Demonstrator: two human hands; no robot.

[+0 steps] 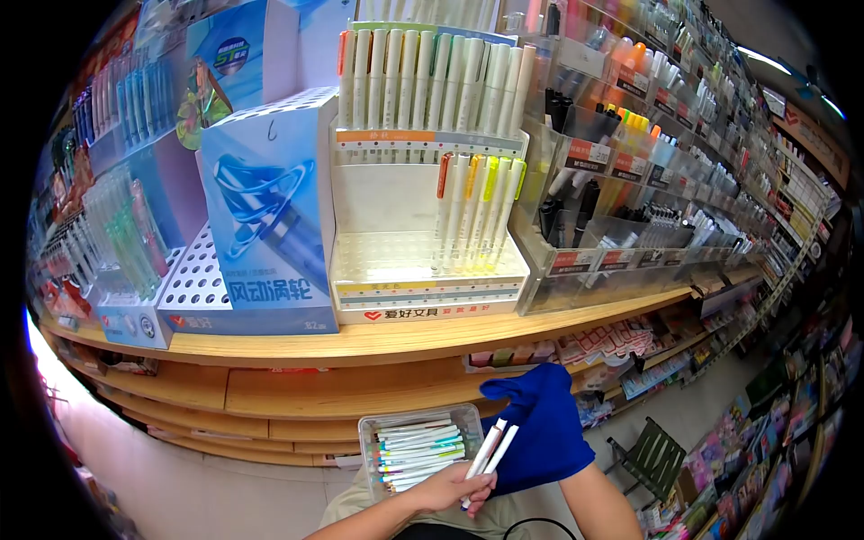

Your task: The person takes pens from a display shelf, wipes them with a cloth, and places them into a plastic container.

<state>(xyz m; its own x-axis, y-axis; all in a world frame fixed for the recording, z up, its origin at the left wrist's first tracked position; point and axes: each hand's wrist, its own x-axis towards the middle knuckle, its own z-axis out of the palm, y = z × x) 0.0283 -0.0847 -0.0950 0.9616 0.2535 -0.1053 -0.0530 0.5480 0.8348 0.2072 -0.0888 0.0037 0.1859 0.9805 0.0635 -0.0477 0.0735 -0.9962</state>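
My left hand (450, 488) is closed round the lower ends of a few white pens (493, 447), their upper ends spread apart. A blue cloth (544, 441) covers my right hand, so its fingers are hidden; only the bare forearm shows below the cloth. Beside my left hand, a clear plastic box (364, 441) full of white pens with coloured parts rests at my lap. Above, a white display rack (373, 202) holds a full upper row of pens, and several more pens (472, 211) stand at the right of its lower tier.
The wooden shelf edge (387, 342) runs across in front of me. A blue display box (270, 207) stands left of the rack, and clear tiered holders with markers (589, 193) stand to the right. A green folding stool (652, 459) is on the floor at the lower right.
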